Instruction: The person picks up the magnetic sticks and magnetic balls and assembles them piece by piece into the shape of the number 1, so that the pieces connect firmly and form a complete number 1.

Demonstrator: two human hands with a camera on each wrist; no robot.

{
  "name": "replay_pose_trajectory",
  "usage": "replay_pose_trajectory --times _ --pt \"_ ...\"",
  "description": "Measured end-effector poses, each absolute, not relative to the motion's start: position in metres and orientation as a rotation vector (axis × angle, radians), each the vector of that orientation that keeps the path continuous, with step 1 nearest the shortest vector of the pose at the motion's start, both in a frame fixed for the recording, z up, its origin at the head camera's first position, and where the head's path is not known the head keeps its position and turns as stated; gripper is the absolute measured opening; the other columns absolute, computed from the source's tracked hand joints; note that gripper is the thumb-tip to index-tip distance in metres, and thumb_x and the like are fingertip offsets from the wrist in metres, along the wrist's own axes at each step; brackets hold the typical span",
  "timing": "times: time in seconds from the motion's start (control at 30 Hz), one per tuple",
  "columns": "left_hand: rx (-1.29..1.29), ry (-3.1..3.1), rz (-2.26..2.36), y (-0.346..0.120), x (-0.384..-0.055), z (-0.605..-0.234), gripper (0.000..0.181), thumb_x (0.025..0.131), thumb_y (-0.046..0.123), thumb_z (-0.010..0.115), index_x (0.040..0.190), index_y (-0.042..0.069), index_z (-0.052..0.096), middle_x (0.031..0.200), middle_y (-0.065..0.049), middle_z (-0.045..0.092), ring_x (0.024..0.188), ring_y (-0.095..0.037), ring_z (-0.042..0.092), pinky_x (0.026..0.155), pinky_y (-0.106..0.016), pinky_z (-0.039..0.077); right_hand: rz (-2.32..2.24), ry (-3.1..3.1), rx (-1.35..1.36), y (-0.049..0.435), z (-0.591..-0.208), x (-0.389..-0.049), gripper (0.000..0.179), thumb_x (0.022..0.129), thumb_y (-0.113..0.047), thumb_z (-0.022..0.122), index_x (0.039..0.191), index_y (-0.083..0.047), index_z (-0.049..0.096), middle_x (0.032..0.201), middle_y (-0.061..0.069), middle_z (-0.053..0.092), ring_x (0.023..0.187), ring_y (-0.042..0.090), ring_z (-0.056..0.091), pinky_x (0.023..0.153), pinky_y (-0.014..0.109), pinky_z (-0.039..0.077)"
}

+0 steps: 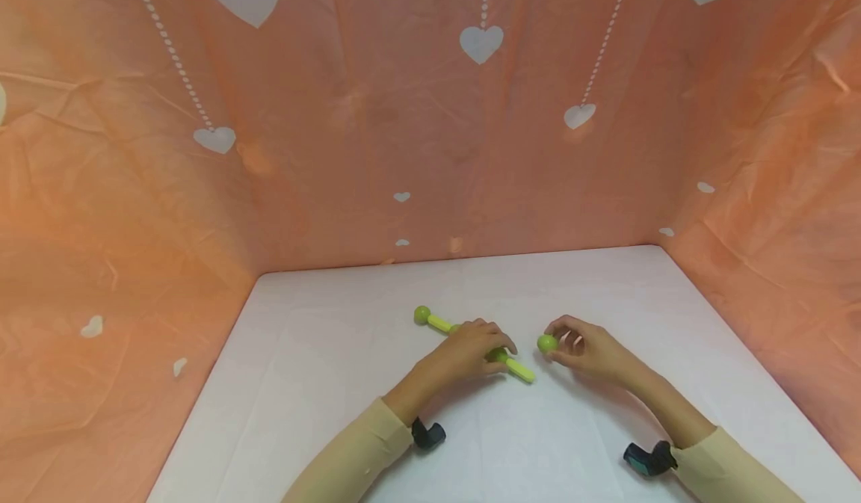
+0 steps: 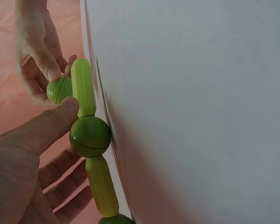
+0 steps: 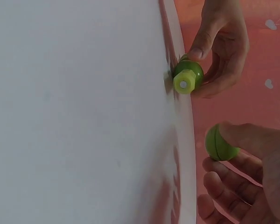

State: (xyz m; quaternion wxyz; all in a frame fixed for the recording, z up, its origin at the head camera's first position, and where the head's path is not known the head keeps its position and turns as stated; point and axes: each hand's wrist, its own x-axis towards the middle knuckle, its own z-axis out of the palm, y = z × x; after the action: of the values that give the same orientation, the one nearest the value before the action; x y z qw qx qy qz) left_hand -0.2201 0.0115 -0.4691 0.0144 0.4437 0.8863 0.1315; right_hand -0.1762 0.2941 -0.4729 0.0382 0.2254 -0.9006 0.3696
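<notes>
In the head view my left hand holds a chain of green balls and lighter yellow-green ribbed rods. Its thumb and fingers grip the chain at a green ball between two rods. Part of the chain is hidden behind the hand; its far end is a green ball. The near end is a bare rod with a small silvery disc on its tip. To the right, my right hand pinches a loose green ball between thumb and fingertips, apart from the rod's end.
A white-covered table lies beneath both hands. Orange sheeting with white hearts stands around the back and sides. Dark wrist-worn devices sit by both sleeves.
</notes>
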Motion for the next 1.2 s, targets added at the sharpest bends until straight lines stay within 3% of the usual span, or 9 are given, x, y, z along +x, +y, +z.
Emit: replay_pose_trajectory --times 0.4,0.73,1.2 --pt "1.347 2.742 0.377 0.018 -0.223 -0.474 0.021 0.099 0.033 0.080 0.120 0.029 0.080 0.117 0.012 0.074 0.107 -0.008 0.060 0.099 -0.027 0.046 1.171 -2.819 0.757 0.300 -0.480 -0.160 0.030 0.093 -0.020 0.087 0.117 -0.015 0.068 0.103 -0.009 0.067 0.087 0.007 0.058 0.074 0.027 0.051" --pt "1.343 2.753 0.355 0.020 -0.224 -0.475 0.018 0.098 0.032 0.082 0.116 0.027 0.080 0.104 0.014 0.071 0.094 -0.006 0.055 0.091 -0.026 0.045 1.250 -2.815 0.831 0.301 -0.486 -0.154 0.031 0.093 -0.021 0.087 0.117 -0.016 0.068 0.097 -0.010 0.065 0.085 0.009 0.057 0.072 0.026 0.049" --pt "1.330 2.749 0.352 0.021 -0.225 -0.475 0.016 0.099 0.034 0.081 0.114 0.027 0.079 0.099 0.015 0.068 0.089 -0.005 0.051 0.087 -0.025 0.043 1.304 -2.886 0.839 0.297 -0.489 -0.147 0.033 0.092 -0.018 0.087 0.118 -0.018 0.067 0.099 -0.010 0.065 0.082 0.011 0.059 0.069 0.024 0.050"
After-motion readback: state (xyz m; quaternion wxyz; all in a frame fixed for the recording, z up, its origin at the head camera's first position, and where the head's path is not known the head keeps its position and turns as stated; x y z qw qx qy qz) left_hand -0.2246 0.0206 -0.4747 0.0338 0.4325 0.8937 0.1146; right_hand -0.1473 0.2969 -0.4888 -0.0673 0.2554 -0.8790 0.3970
